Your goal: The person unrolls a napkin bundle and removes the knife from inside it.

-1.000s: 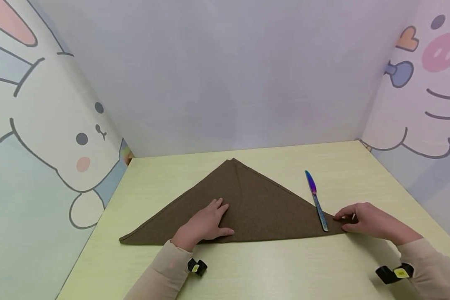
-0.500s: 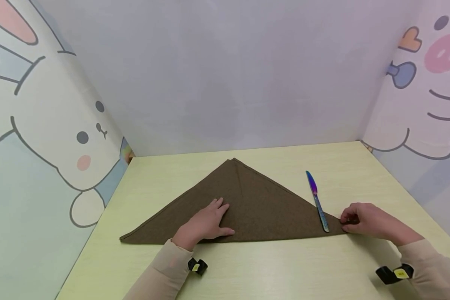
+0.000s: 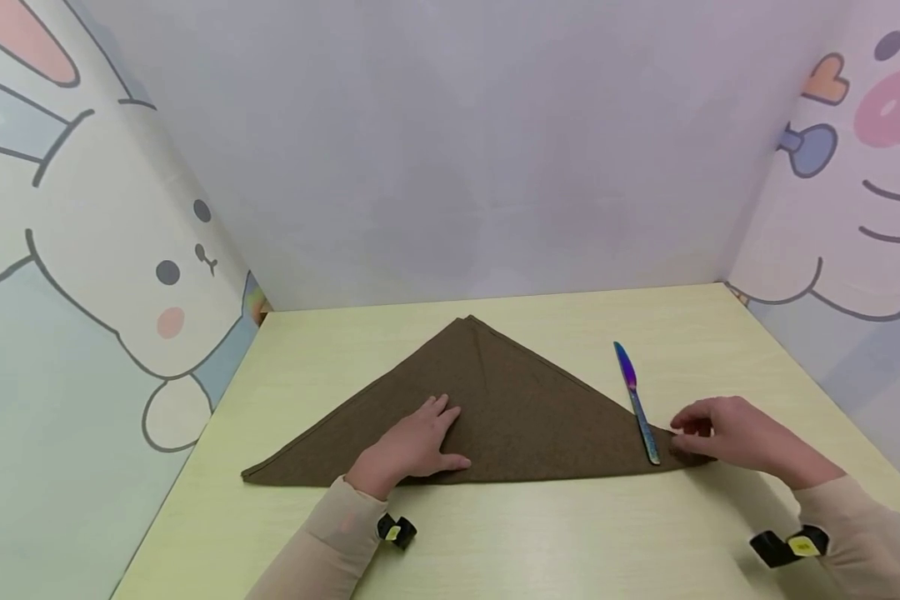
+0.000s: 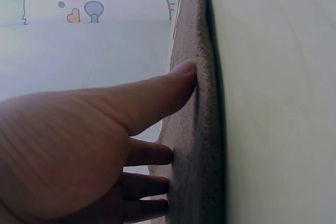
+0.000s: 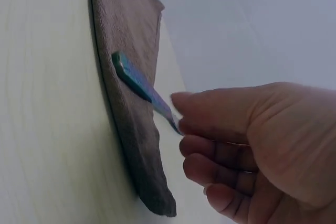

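A brown cloth (image 3: 540,417) lies folded into a wide triangle, its point toward the back wall. My left hand (image 3: 408,446) rests flat on it left of the middle, fingers spread and thumb along the near fold. A rainbow-coloured table knife (image 3: 637,402) lies near the right corner, its handle on the cloth and its blade beyond the edge. My right hand (image 3: 742,437) hovers over that corner, fingers loosely bent and holding nothing. In the right wrist view, the cloth corner (image 5: 157,195) lies apart from my fingertips, and the knife handle (image 5: 134,80) shows behind them.
The pale wooden table (image 3: 540,542) meets a plain grey-white back wall (image 3: 450,167). Side panels with cartoon drawings stand at left (image 3: 97,250) and right (image 3: 862,233). Each wrist bears a small black camera.
My right hand's fingertips, which were at the right corner of the cloth, have come off it and moved slightly left and up. My left hand, the cloth and the knife stay in place.
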Available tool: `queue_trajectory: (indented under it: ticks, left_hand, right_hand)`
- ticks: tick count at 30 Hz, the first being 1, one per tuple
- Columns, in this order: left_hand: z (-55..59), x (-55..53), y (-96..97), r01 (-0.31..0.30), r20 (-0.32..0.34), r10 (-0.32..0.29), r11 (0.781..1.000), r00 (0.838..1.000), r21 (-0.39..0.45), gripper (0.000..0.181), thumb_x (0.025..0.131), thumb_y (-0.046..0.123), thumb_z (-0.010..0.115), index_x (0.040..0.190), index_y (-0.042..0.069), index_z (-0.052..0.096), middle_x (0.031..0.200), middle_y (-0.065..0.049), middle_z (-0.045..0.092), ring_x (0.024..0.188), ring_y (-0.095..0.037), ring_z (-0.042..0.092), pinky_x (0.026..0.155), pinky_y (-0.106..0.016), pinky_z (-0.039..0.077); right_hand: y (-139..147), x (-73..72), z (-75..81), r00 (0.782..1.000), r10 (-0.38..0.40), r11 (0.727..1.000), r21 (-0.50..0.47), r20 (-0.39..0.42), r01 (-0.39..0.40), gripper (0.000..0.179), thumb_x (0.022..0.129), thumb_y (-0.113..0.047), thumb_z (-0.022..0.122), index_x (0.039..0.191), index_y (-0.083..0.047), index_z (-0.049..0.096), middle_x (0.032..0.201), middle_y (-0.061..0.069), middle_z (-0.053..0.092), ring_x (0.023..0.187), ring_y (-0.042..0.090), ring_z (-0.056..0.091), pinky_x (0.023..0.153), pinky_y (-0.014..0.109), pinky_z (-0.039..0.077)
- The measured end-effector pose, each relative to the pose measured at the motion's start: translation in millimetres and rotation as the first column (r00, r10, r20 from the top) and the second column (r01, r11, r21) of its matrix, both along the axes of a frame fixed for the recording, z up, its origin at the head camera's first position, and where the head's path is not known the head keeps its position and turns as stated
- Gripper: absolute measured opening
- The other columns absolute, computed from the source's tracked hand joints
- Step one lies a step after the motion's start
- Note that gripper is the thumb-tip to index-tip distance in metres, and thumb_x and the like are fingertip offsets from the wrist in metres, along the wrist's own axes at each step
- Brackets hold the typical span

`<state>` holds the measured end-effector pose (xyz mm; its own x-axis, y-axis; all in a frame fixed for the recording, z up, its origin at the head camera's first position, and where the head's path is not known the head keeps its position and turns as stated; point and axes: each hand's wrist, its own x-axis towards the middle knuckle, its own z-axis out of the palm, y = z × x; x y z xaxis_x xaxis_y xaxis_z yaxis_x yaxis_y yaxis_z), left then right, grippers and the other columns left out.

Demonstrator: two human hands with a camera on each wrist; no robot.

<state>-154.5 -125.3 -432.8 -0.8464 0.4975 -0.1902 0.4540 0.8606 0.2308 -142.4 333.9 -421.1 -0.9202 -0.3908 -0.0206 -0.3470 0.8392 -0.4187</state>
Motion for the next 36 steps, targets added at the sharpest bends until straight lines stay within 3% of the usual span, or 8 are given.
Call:
queue_trajectory:
  ticks: [6,15,27,36]
  left_hand:
    - [1.9,0.7,0.5,0.002,-0.003,-0.002,1.000,1.000,0.006,0.083,0.087,0.054,0.064,0.148,0.005,0.038,0.155,-0.019,0.025,0.143,-0.035,0.022,0.109,-0.046,0.031]
    - [1.2,0.6,0.4,0.004,-0.003,-0.004,1.000,1.000,-0.001,0.083,0.087,0.055,0.064,0.148,0.006,0.038,0.155,-0.019,0.025,0.143,-0.035,0.022,0.109,-0.046,0.031]
    - [1.8,0.7,0.3,0.010,-0.008,-0.010,1.000,1.000,-0.011,0.083,0.087,0.056,0.063,0.148,0.006,0.038,0.155,-0.019,0.025,0.143,-0.034,0.022,0.109,-0.045,0.031]
    - [1.9,1.4,0.1,0.009,-0.007,-0.009,1.000,1.000,-0.011,0.083,0.087,0.056,0.062,0.148,0.006,0.037,0.155,-0.019,0.024,0.143,-0.034,0.022,0.109,-0.045,0.031]
  right_hand:
    - [-22.7,-4.0,1.9,0.987,-0.110,0.992,-0.078,-0.116,0.101,0.043,0.086,-0.040,0.072,0.107,-0.002,0.071,0.082,-0.009,0.063,0.074,0.006,0.056,0.062,0.026,0.049]
    - [-40.7,-7.1,-13.4,0.970,-0.225,0.971,-0.107,-0.096,0.215,0.049,0.085,-0.043,0.072,0.106,0.001,0.068,0.083,-0.002,0.064,0.075,0.014,0.059,0.066,0.034,0.050]
    - [-45.5,-7.6,-27.9,0.967,-0.250,0.965,-0.097,-0.045,0.245,0.056,0.081,-0.052,0.072,0.102,0.000,0.068,0.083,-0.002,0.067,0.077,0.015,0.063,0.068,0.039,0.052]
    - [-47.1,-10.0,-34.0,0.971,-0.234,0.969,-0.089,-0.056,0.229,0.041,0.081,-0.044,0.075,0.095,-0.006,0.069,0.077,-0.006,0.065,0.070,0.010,0.058,0.064,0.034,0.048]
